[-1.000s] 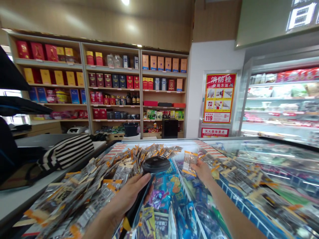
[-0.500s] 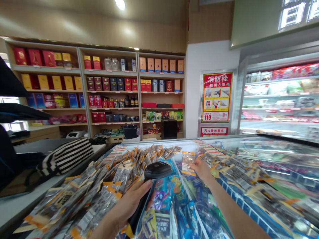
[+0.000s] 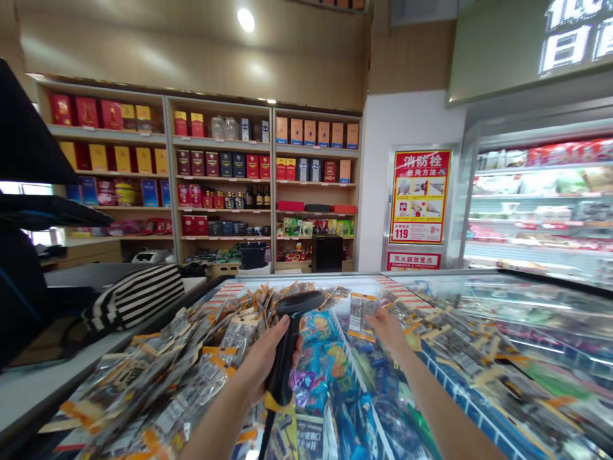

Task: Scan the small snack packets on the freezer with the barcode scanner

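Note:
My left hand [image 3: 264, 358] is wrapped round the grip of a black barcode scanner [image 3: 290, 338], whose head points forward over a chest freezer [image 3: 479, 281]. My right hand [image 3: 390, 332] reaches out and pinches a small clear packet with orange ends [image 3: 360, 315], held upright above the freezer. Many similar packets [image 3: 191, 364] lie heaped on the freezer's glass lid to the left. More of them spread across the lid on the right.
A striped bag [image 3: 131, 297] lies on the grey counter [image 3: 43, 377] at left. Wooden shelves of boxed goods [image 3: 215, 172] line the back wall. A red fire-hydrant poster [image 3: 420, 197] hangs beside an open chiller cabinet [image 3: 541, 198] at right.
My left hand has lifted the scanner and tipped it more upright. The right hand keeps the packet in about the same place. The view has shifted slightly.

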### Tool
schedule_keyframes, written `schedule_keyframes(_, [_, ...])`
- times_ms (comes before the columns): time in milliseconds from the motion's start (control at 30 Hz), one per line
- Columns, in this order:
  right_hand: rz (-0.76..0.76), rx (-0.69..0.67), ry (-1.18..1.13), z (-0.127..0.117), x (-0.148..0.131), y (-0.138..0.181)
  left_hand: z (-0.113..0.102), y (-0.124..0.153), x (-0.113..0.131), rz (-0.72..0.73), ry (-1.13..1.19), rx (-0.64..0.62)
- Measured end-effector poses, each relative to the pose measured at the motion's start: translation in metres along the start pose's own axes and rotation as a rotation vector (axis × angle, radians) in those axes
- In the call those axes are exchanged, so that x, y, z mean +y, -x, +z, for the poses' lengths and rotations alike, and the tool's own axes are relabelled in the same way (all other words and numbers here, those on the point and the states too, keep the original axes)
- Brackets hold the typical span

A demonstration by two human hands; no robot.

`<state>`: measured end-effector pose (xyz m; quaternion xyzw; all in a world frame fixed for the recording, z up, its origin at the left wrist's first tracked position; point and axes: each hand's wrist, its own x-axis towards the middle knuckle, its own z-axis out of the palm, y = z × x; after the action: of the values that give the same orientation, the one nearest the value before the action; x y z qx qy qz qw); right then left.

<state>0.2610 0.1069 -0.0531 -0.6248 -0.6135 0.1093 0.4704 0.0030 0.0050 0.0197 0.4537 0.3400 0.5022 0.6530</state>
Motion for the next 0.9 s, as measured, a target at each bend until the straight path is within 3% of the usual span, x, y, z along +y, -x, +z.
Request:
schedule_keyframes(300, [-0.005,0.008,-0.018,0.000,-0.003,0.000,0.004,0.014,-0.011,-0.135,-0.015,-0.150])
schedule_keyframes(567, [-0.005,0.035,0.005,-0.005,0.001,-0.003,0.009,0.023,-0.004,-0.074,-0.256,-0.128])
schedule_keyframes(900, [0.001,0.000,0.029,-0.006,-0.003,-0.001,0.009,0.025,-0.001,-0.061,-0.180,-0.061])
